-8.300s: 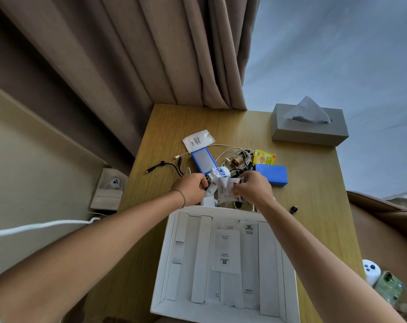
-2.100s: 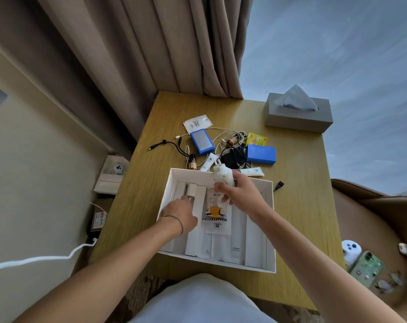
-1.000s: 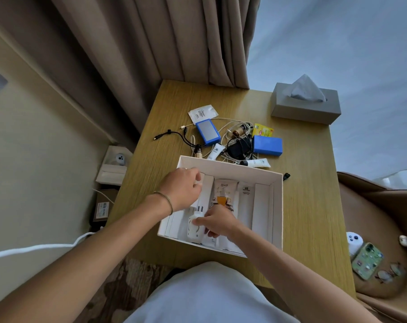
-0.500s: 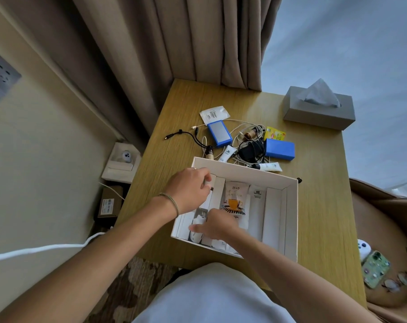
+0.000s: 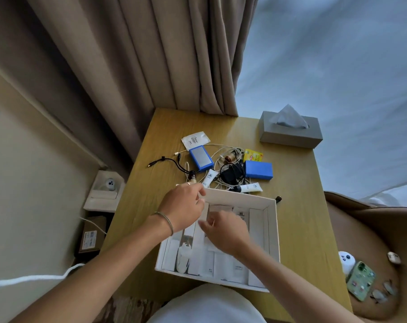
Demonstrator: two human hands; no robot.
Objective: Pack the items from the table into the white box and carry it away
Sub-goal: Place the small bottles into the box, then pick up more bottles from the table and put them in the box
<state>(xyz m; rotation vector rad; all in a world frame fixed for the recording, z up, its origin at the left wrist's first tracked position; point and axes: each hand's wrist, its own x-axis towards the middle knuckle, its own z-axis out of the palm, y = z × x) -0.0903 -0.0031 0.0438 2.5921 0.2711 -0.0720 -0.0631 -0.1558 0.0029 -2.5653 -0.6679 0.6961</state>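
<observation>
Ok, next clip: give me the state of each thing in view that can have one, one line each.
White box: open, no lid, on the table, partly filled.
White bottle: lying in the box's left slot.
Left hand: over the box's far left corner; grip unclear.
Right hand: inside the box, fingers loosely curled; hold unclear.
Cables: tangled on the table, unpacked.
Blue block: on the table, unpacked.
Tissue box: a tissue pulled up.
</observation>
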